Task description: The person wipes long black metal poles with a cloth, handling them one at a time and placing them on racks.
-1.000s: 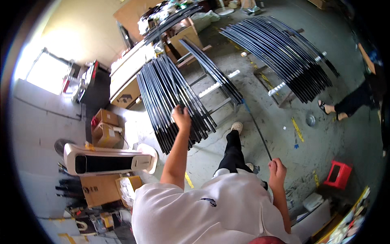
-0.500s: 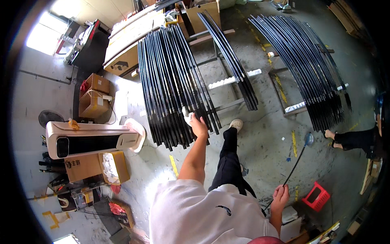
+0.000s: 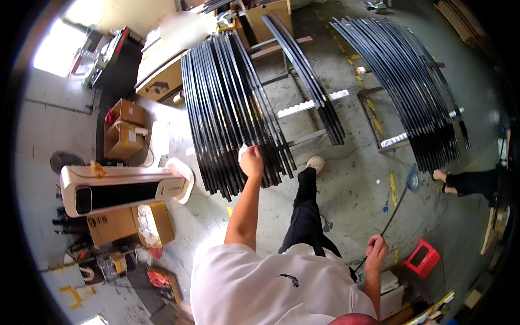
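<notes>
Pinching a crumpled white cloth (image 3: 242, 153), the left hand (image 3: 252, 162) perhaps shields glossy black tubular poles (image 3: 219, 122) beneath; the right hand (image 3: 376, 251) encircles a slim dark rod (image 3: 394, 210), apparently steadying it

The left grip (image 3: 251, 162) covers most of the white cloth (image 3: 242, 152), leaving its shape unclear, and hides part of the black rods (image 3: 216, 108) under it. The right grip (image 3: 376, 250) conceals a stretch of the thin rod (image 3: 392, 218); whether that rod's far tip touches the bluish round thing (image 3: 413, 181) cannot be told. A pale oval blur (image 3: 187, 31) masks whatever lies behind it. The dark rim cuts off most of a co-worker (image 3: 471, 184). The window (image 3: 59, 47) is washed out (glare swallows everything beyond).
</notes>
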